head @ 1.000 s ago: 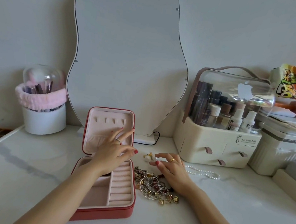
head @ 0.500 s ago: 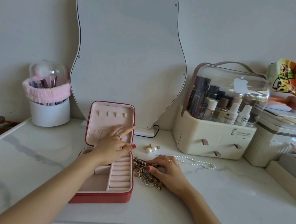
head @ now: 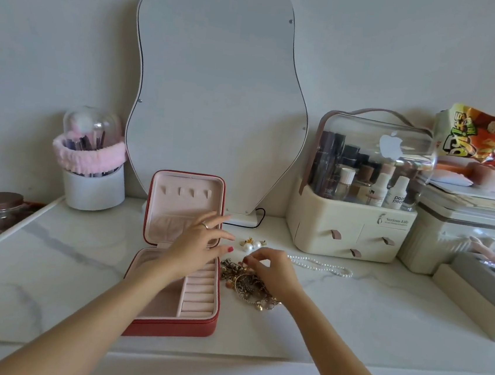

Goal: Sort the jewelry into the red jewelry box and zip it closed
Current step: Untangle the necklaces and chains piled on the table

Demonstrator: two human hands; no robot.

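- Box (head: 176, 271) open on table (head: 348, 320), lid upright.
- Left hand (head: 200, 249) over box, fingers spread, relaxed, holding nothing.
- Jewelry pile (head: 245, 285) just right of box; right hand (head: 274, 269) over it, fingertips curled; grasp unclear.
- Pearl strand (head: 323, 267) and earrings (head: 251, 245) lie behind.

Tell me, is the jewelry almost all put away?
Not yet. Done: the red jewelry box lies open, compartments bare. In hand: the right hand picks at the tangled jewelry pile. Left: pearl earrings, pearl necklace, the pile, then zipping.
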